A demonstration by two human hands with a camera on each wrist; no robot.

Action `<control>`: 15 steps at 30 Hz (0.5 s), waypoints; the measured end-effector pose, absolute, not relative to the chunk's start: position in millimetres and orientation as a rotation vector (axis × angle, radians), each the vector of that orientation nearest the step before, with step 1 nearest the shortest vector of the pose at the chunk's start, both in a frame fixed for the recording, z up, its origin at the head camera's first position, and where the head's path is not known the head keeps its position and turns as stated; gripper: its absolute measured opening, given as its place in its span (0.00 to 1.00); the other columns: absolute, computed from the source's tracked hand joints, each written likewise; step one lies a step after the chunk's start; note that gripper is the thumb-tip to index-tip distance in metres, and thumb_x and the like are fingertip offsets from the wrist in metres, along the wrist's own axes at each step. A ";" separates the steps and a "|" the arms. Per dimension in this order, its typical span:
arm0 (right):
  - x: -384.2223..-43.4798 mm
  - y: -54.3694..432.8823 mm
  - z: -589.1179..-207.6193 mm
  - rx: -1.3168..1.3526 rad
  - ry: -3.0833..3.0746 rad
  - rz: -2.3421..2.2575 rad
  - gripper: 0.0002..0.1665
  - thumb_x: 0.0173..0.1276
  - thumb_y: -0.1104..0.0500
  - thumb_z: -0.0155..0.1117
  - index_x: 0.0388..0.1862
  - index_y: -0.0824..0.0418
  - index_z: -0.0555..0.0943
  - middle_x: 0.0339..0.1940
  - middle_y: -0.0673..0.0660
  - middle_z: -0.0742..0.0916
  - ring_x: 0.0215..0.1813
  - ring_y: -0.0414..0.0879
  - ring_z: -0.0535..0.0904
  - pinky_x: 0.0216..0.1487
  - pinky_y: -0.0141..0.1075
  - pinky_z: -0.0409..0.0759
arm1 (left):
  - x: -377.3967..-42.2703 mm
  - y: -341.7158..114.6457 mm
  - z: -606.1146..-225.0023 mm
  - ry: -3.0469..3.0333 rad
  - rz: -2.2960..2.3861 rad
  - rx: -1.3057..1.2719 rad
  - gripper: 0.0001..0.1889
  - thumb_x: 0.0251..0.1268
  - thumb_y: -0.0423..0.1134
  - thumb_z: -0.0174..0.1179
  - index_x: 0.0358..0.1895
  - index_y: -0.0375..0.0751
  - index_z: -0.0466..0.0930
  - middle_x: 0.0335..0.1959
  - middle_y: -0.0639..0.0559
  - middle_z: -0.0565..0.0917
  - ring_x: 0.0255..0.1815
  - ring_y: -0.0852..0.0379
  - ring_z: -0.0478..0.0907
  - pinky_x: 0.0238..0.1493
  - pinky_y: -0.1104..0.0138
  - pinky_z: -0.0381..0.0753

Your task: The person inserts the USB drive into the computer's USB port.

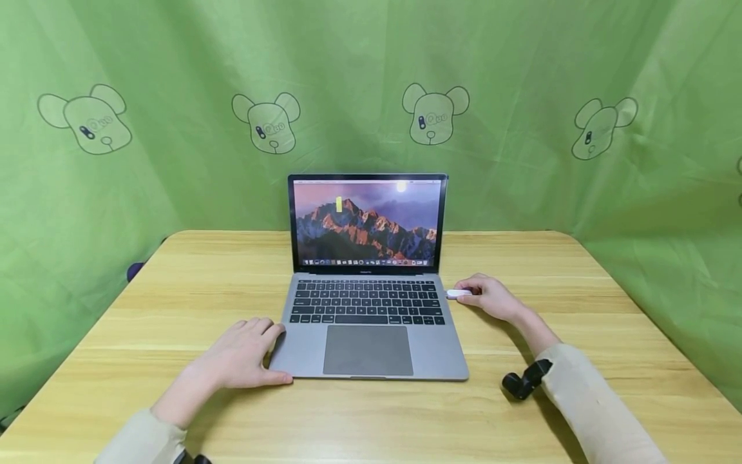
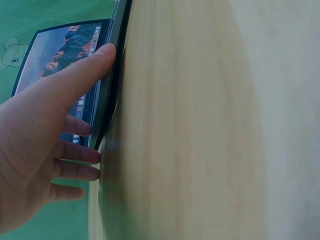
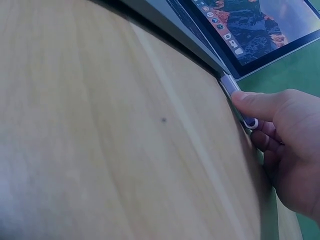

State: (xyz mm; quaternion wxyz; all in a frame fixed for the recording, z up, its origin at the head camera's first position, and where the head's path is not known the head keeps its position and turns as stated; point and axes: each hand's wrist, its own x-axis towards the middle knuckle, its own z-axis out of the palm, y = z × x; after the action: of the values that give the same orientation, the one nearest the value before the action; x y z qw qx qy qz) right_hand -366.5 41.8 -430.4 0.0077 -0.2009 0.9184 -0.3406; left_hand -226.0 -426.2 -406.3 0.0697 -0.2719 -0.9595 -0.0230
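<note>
A grey laptop (image 1: 371, 351) stands unfolded on the wooden table, its lit screen (image 1: 368, 222) showing a mountain picture. At its right side, my right hand (image 1: 489, 298) pinches a small white and purple USB flash drive (image 1: 458, 294) between thumb and fingers. The drive's far end meets the laptop's side edge in the right wrist view; how deep it sits there I cannot tell. My left hand (image 1: 246, 354) rests against the front left corner. Its thumb (image 2: 87, 70) lies along the front edge, and the other fingers stretch out loosely by the left side.
The wooden table (image 1: 232, 258) extends around the laptop on all sides. Behind and beside it hangs a green curtain (image 1: 359, 51) with bear-head outlines. A black wrist device (image 1: 526, 380) sits at the right sleeve's cuff.
</note>
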 end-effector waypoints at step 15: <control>-365.2 37.1 -429.3 -0.632 2.888 -1.050 0.10 0.63 0.61 0.63 0.41 0.64 0.82 0.36 0.57 0.79 0.38 0.49 0.69 0.39 0.39 0.67 | -225.4 -426.7 -405.6 -2.893 -0.077 -0.816 0.47 0.42 0.77 0.53 0.54 0.36 0.73 0.43 0.47 0.76 0.45 0.50 0.72 0.50 0.54 0.73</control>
State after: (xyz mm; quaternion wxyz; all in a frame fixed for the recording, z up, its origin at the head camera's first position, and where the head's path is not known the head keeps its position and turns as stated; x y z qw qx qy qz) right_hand -365.2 37.1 -429.3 0.0020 -0.2016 0.9205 -0.3347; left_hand -225.4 -426.7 -405.6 0.0672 -0.2707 -0.9600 -0.0255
